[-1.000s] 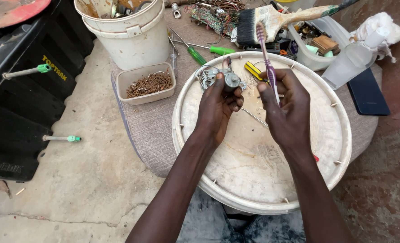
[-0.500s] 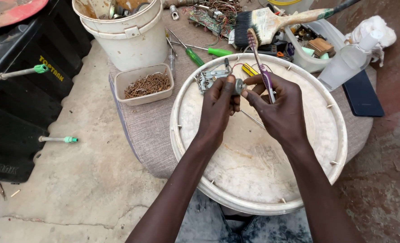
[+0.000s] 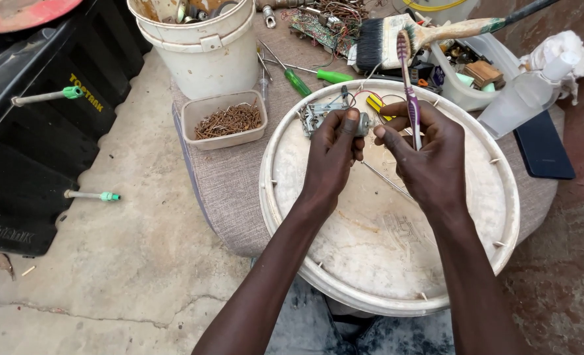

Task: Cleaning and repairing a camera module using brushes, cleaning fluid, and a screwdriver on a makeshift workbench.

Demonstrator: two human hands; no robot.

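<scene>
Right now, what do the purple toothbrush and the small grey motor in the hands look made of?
The purple toothbrush in the right hand: glossy moulded plastic, by its sheen. The small grey motor, pinched by the left hand: probably dull bare metal.

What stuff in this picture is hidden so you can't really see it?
Head view only:
- Small metal part: mostly covered by the left hand and right hand; its shape is unclear.
- Purple toothbrush: handle end hidden inside the right hand.
- White bucket: top cut off by the picture's edge.
- Circuit board: parts too small to tell.
- Thin rod: upper end hidden under the hands.
</scene>
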